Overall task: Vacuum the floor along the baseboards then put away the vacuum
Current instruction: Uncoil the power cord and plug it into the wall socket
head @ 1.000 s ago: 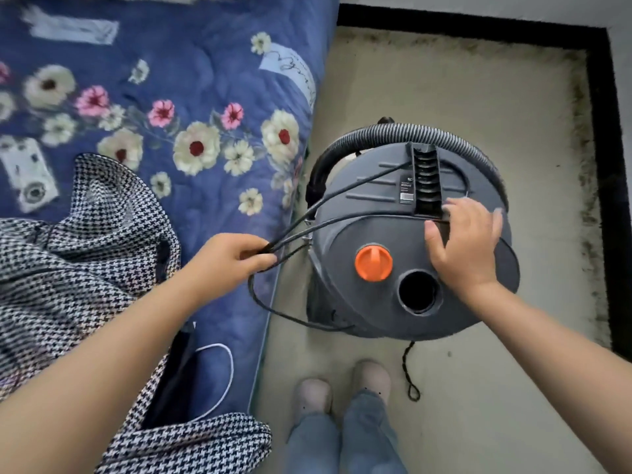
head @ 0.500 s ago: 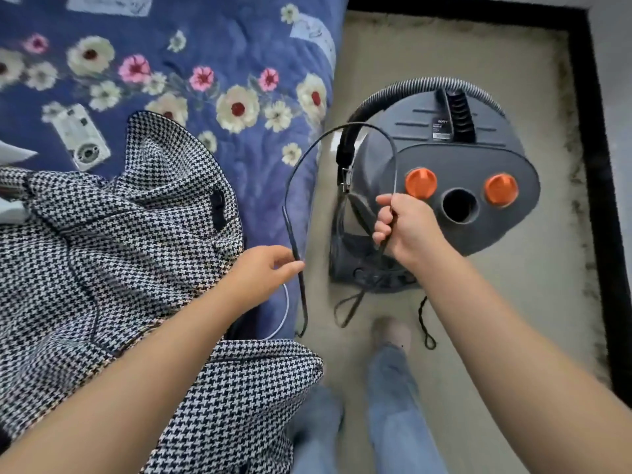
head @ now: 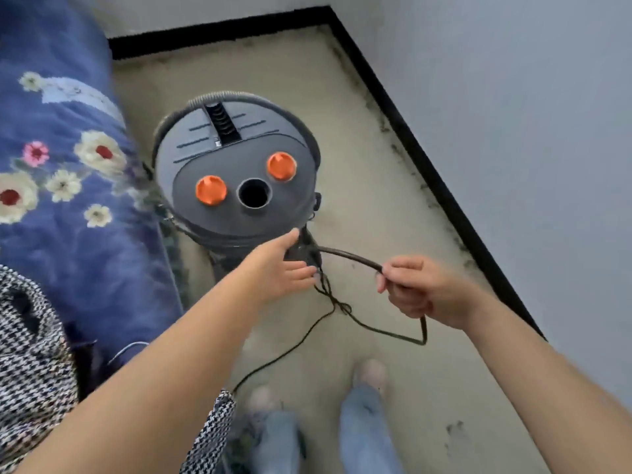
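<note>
At the far left lay a checked jacket [head: 30, 354] on a bed under a blue flowered quilt [head: 68, 172]. Just beside the bed, on the beige floor [head: 393, 206], stood the grey vacuum [head: 236, 186], upright, with two orange knobs [head: 211, 190] and an open round hole on its lid, and a ribbed hose [head: 219, 96] curving round the far rim. The left hand [head: 277, 268] reached to the near side of the vacuum below the lid, its grip spread with fingers straight, the fingertips at the spot where the black cord [head: 349, 256] left the body; whether they touched it could not be told. From there the cord arched rightward into the right hand [head: 420, 289], whose grip was curled round it, and a loop hung below that hand before trailing back across the floor toward the jacket's hem. A black baseboard [head: 427, 165] ran along the pale wall on the right, and the person's two feet [head: 371, 374] stood near the bottom edge.
</note>
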A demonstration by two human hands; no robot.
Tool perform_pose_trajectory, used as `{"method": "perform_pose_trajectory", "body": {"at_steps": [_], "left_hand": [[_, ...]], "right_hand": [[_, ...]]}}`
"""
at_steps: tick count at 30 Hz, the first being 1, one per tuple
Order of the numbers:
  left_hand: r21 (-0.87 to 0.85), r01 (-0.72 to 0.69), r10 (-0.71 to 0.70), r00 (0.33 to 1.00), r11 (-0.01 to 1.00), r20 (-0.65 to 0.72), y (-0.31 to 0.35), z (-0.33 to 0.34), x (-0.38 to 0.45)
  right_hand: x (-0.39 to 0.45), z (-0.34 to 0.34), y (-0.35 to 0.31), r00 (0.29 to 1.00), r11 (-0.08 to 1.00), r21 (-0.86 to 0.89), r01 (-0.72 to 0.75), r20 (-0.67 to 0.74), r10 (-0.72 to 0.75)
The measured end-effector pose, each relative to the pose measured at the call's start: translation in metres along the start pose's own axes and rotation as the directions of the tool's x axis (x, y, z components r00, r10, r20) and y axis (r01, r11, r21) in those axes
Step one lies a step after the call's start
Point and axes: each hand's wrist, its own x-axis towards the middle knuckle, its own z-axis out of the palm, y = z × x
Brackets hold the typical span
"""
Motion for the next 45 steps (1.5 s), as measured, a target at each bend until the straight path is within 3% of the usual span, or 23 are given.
{"method": "perform_pose_trajectory", "body": {"at_steps": [3, 5, 11, 14, 17, 20, 23, 27, 30, 34, 37, 39, 42, 45], "left_hand": [[-0.040, -0.010, 0.009, 1.000, 0.999, -0.021, -0.028, 0.069, 0.014], [-0.048, -0.022, 0.017, 0.996, 0.999, -0.084, -0.044, 0.110, 0.021], [-0.141, -0.048, 0.027, 0.989, 0.989, -0.146, -0.075, 0.211, 0.031], [-0.123, -0.050, 0.029, 0.985, 0.991, -0.169, -0.080, 0.250, 0.033], [0.023, -0.062, 0.064, 0.987, 0.998, -0.149, -0.085, 0.291, 0.023], [0.131, -0.086, 0.090, 0.996, 0.988, -0.023, -0.088, 0.337, -0.002], [0.149, -0.142, 0.130, 0.988, 0.979, 0.089, -0.081, 0.379, -0.025], [-0.073, -0.235, 0.241, 0.966, 0.969, 0.093, -0.044, 0.413, -0.036], [-0.231, -0.283, 0.292, 0.956, 0.931, 0.006, 0.005, 0.423, -0.027], [-0.099, -0.353, 0.357, 0.934, 0.930, 0.024, 0.072, 0.442, -0.011], [-0.046, -0.430, 0.431, 0.902, 0.902, 0.010, 0.137, 0.460, 0.005], [0.123, -0.447, 0.446, 0.894, 0.886, 0.041, 0.175, 0.477, 0.012], [0.443, -0.461, 0.436, 0.885, 0.769, 0.163, 0.196, 0.510, 0.020], [0.393, -0.503, 0.432, 0.864, 0.770, 0.259, 0.216, 0.541, 0.030]], "right_hand": [[-0.039, -0.057, 0.013, 0.994, 0.989, 0.131, 0.066, 0.075, -0.077], [-0.067, -0.097, 0.024, 0.993, 0.979, 0.174, 0.103, 0.047, -0.113], [-0.157, -0.223, 0.045, 0.934, 0.898, 0.314, 0.307, -0.283, -0.220], [-0.194, -0.279, 0.046, 0.885, 0.925, 0.234, 0.300, -0.429, -0.179], [-0.202, -0.311, 0.043, 0.859, 0.993, 0.001, 0.119, -0.502, -0.102], [-0.188, -0.317, 0.018, 0.912, 0.989, -0.142, 0.032, -0.400, -0.087], [-0.179, -0.319, -0.017, 0.934, 0.971, -0.215, 0.104, -0.314, -0.170], [-0.172, -0.332, -0.053, 0.920, 0.952, -0.179, 0.249, -0.263, -0.290], [-0.163, -0.355, -0.075, 0.944, 0.954, -0.205, 0.221, -0.202, -0.262], [-0.143, -0.399, -0.111, 0.970, 0.960, -0.223, 0.168, -0.138, -0.202], [-0.121, -0.435, -0.137, 0.977, 0.963, -0.259, 0.082, -0.169, -0.128], [-0.103, -0.453, -0.157, 0.979, 0.957, -0.288, 0.021, -0.186, -0.077], [-0.064, -0.459, -0.194, 0.994, 0.953, -0.303, -0.005, -0.105, -0.028], [-0.021, -0.459, -0.234, 1.000, 0.949, -0.314, 0.000, -0.020, -0.007]]}}
